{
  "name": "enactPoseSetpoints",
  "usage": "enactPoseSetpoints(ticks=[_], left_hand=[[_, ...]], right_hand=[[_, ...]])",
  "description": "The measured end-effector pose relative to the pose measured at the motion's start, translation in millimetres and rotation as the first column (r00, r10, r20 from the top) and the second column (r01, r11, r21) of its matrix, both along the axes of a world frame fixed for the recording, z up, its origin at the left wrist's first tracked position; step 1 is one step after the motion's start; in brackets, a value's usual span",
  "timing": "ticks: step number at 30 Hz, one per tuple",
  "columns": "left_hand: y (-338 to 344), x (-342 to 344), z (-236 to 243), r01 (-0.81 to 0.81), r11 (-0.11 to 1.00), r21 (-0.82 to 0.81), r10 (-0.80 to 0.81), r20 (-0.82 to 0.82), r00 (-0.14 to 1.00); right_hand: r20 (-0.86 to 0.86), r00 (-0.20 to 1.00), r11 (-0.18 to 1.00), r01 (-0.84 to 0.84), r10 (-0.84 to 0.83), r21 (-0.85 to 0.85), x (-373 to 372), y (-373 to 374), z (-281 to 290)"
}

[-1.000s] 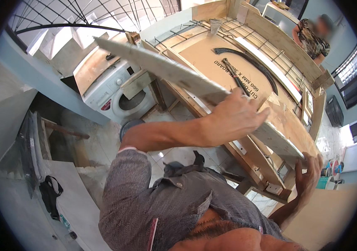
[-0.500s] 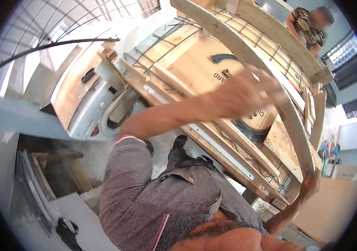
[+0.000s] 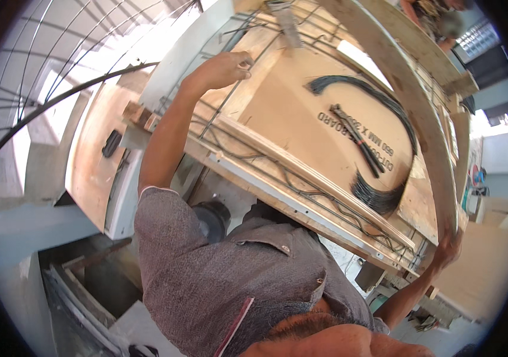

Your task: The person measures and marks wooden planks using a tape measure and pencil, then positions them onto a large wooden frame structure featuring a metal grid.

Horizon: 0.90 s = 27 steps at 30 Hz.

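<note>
My left hand (image 3: 230, 69) is raised over the left part of a wooden frame (image 3: 218, 160), beside wire mesh, its fingers curled; what they hold, if anything, is unclear. My right hand (image 3: 447, 247) grips the near end of a long wooden board (image 3: 417, 104) that runs up along the frame's right side. Inside the frame lies a brown cardboard sheet (image 3: 278, 101). On it are a long-handled cutting tool (image 3: 361, 143) and bundles of black wire (image 3: 379, 193). A light wooden strip (image 3: 319, 181) runs along the frame's near side.
A curved metal railing (image 3: 57, 106) is at upper left, above a plywood panel (image 3: 87, 178) on a white appliance. A dark bucket (image 3: 209, 220) stands below the frame. Another person (image 3: 438, 24) is partly visible at upper right. A plain panel (image 3: 483, 268) is at lower right.
My left hand has left the long board and moved up and left over the frame. The board has swung steeper along the right side, still in my right hand. The view has shifted.
</note>
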<state>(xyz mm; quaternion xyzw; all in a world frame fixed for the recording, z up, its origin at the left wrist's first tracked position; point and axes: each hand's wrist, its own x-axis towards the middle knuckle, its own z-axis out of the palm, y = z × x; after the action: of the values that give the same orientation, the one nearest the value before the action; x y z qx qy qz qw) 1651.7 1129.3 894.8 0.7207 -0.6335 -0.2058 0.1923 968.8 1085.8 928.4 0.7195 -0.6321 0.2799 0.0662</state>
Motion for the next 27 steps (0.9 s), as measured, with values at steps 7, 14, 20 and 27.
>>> enactPoseSetpoints(ticks=[7,14,20,27], left_hand=[[62.0,28.6,-35.6,0.095,0.959,0.268,-0.093,-0.021,0.995],[78.7,32.7,-49.5,0.147,0.948,0.282,-0.124,-0.096,0.988],[78.9,33.9,-63.2,0.208,0.960,0.185,-0.151,-0.284,0.947],[73.7,17.9,-53.1,0.185,0.921,0.343,-0.090,-0.276,0.957]], right_hand=[[0.051,0.999,0.999,0.009,-0.011,0.033,12.3,-8.5,-20.1],[0.031,0.988,0.985,-0.154,0.151,0.080,22.3,-28.1,-22.1],[-0.153,0.962,0.973,-0.215,0.225,0.079,101.7,-61.2,-25.2],[-0.099,0.907,0.855,-0.344,0.410,0.388,209.7,-103.9,-51.9]])
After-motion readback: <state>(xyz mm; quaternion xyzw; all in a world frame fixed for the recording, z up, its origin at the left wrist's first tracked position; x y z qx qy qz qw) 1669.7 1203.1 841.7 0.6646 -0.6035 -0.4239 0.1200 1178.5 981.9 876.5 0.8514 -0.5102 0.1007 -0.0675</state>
